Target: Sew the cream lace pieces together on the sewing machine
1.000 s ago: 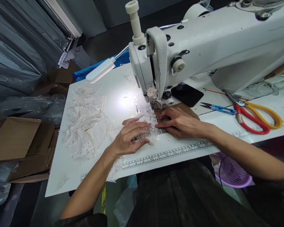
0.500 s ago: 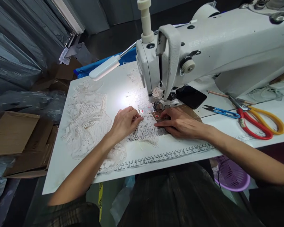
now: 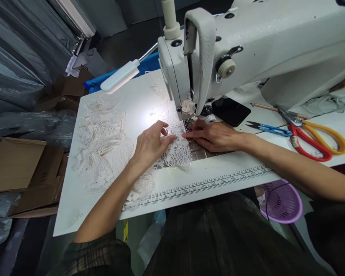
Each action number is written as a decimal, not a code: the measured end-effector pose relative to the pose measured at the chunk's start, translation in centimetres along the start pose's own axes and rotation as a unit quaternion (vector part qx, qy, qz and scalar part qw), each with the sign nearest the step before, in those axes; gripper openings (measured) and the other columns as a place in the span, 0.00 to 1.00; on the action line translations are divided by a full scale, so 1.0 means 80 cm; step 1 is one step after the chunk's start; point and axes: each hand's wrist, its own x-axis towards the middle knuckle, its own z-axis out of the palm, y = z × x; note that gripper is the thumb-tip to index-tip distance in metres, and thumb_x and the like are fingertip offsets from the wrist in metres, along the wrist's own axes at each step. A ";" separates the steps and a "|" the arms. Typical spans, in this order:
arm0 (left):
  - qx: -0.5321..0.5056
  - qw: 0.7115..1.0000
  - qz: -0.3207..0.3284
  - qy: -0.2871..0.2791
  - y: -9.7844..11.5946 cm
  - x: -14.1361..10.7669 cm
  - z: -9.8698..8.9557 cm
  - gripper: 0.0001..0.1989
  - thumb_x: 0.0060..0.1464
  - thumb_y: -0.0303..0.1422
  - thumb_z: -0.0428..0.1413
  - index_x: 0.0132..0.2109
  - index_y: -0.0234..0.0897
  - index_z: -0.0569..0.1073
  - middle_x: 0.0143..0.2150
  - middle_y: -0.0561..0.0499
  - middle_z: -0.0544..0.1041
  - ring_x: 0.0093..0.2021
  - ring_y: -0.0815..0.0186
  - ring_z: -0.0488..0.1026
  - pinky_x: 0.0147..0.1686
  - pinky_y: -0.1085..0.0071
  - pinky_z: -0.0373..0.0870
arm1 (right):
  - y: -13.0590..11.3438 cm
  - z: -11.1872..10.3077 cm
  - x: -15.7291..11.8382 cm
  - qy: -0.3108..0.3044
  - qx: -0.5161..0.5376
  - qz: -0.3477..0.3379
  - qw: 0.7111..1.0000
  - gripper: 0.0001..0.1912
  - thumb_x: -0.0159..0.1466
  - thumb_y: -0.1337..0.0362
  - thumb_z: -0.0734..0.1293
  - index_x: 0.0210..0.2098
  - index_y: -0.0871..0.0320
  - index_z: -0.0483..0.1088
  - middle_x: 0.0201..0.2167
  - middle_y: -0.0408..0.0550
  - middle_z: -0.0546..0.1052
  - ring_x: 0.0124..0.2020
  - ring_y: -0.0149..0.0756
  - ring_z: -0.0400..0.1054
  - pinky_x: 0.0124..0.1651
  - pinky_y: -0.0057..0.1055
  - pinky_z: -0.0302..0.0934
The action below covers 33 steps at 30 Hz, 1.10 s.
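Note:
White lace fabric (image 3: pixel 176 155) lies beneath the needle area of a white sewing machine (image 3: pixel 172 73). My left hand (image 3: pixel 151 143) rests at the lace's left edge, thumb and index finger apart, fingertips touching it near the presser foot. My right hand (image 3: pixel 211 135) lies just right of the foot, its index fingertip on the lace and the other fingers over the brown machine plate. A larger bunched heap of lace (image 3: pixel 103 149) spreads over the table to the left.
Right of the machine head are a black phone (image 3: pixel 231 111), blue thread snips (image 3: pixel 270 129) and red and yellow scissors (image 3: pixel 307 134). A lit lamp (image 3: pixel 120 76) hangs over the table (image 3: pixel 71 199). A purple basket (image 3: pixel 284 203) sits below.
My right hand has moved slightly left and up towards the presser foot. The thumb and index finger of my left hand have spread apart. The view has shifted a little.

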 end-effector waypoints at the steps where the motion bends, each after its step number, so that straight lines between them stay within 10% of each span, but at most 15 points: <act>1: 0.003 1.000 -0.004 0.008 0.000 -0.001 0.002 0.16 0.60 0.41 0.58 0.49 0.35 0.68 0.38 0.49 0.78 0.29 0.67 0.72 0.26 0.70 0.66 | 0.000 0.004 0.000 0.001 -0.021 0.001 1.000 0.21 0.69 0.62 0.59 0.60 0.50 0.69 0.44 0.53 0.73 0.34 0.36 0.65 0.35 0.31 0.56; 25: -0.136 0.987 -0.053 0.062 -0.011 -0.006 0.021 0.14 0.55 0.28 0.59 0.49 0.36 0.69 0.37 0.50 0.77 0.26 0.72 0.72 0.23 0.74 0.72 | -0.006 0.030 -0.010 0.093 -0.012 -0.008 0.996 0.19 0.70 0.62 0.58 0.56 0.54 0.73 0.42 0.57 0.70 0.41 0.43 0.63 0.42 0.40 0.62; 33: -0.025 0.993 0.090 0.068 -0.009 -0.011 0.004 0.13 0.61 0.34 0.56 0.51 0.36 0.72 0.51 0.43 0.73 0.45 0.60 0.73 0.34 0.64 0.77 | 0.001 0.015 -0.012 0.076 0.106 0.058 0.990 0.22 0.71 0.63 0.56 0.61 0.56 0.68 0.41 0.53 0.74 0.37 0.36 0.67 0.43 0.34 0.63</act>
